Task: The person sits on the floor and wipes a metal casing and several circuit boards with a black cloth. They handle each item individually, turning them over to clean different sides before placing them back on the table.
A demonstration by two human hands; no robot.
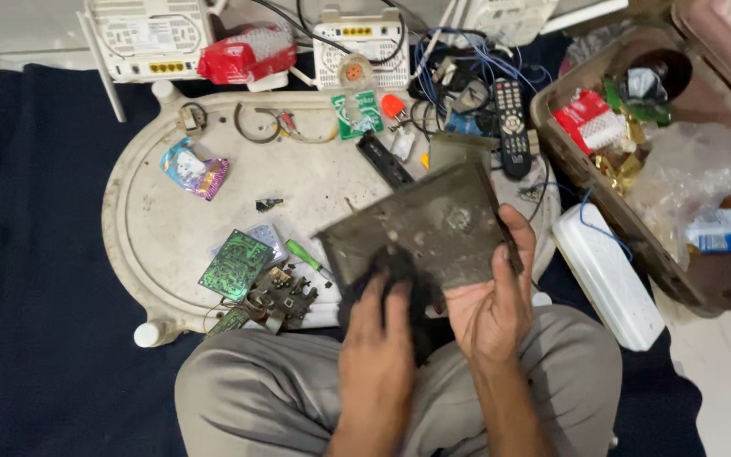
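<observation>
A dirty grey metal plate (429, 224) is tilted up over my lap. My right hand (492, 296) grips its right edge, with the thumb on top. My left hand (376, 343) presses a black cloth (399, 271) against the plate's lower left part. Both hands hover above my grey trousers, at the near edge of a low white oval table (141, 228).
On the table lie a green circuit board (236, 264), a component-covered board (285, 292), a green screwdriver (304, 254), a black remote (511, 127) and tangled wires. White routers (147, 38) stand at the back. A brown box (585, 173) of clutter sits right, a long white case (607, 275) beside it.
</observation>
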